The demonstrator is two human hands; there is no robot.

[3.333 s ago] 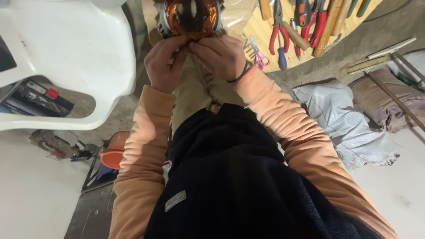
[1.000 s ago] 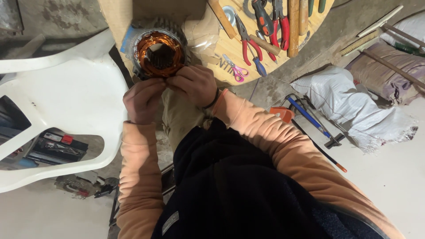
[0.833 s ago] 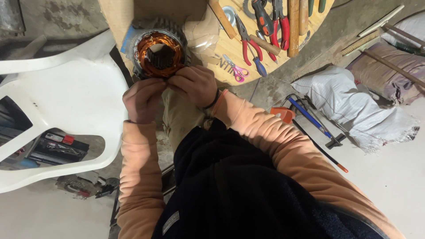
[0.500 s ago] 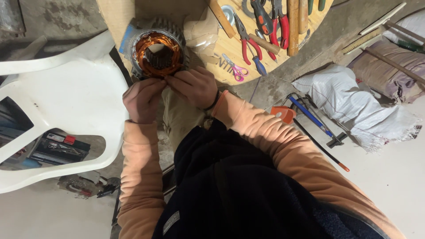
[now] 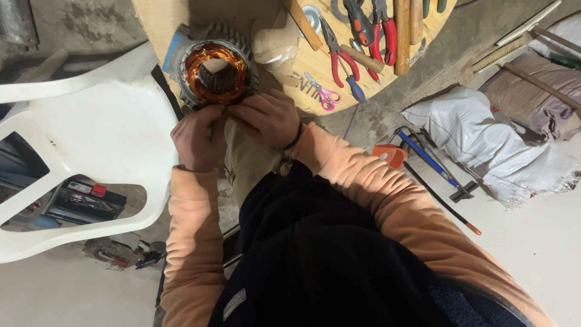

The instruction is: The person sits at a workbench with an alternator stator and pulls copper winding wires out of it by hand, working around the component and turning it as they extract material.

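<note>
Since a second ago I see little change: the stator [image 5: 216,74] still sits on the wooden board [image 5: 339,66], only slightly higher in view as the head tips, so the work at its near rim looks to be going on without a new step. My left hand [image 5: 198,138] and right hand [image 5: 269,118] stay bunched together against that rim, fingers curled tight as if pinching something fine. What they pinch I cannot tell; the knuckles hide it. The copper coils [image 5: 200,79] show inside the ribbed shell. Pliers [image 5: 387,27] and small scissors [image 5: 321,94] lie beyond, the board's far edge cut off. A white chair [image 5: 91,133] stands left.
</note>
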